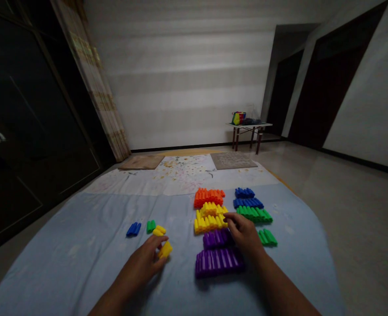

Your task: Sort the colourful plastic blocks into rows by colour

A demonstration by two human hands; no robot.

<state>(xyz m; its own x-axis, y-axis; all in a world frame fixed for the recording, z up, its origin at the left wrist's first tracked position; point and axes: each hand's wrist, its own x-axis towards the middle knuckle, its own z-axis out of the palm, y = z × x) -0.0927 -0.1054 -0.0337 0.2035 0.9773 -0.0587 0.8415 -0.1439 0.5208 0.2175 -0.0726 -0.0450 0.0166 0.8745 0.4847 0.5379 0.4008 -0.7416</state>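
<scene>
Under right hand (244, 232): purple blocks (216, 239) partly hidden.

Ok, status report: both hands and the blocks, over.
Left hand gripping a yellow block. Right hand on the yellow stack, above the purple stacks. Nothing blocking.

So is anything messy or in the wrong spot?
A few. The blue piece, green piece and yellow pieces lie loose, left of the sorted colour rows. One small green bunch sits apart, too.
</scene>
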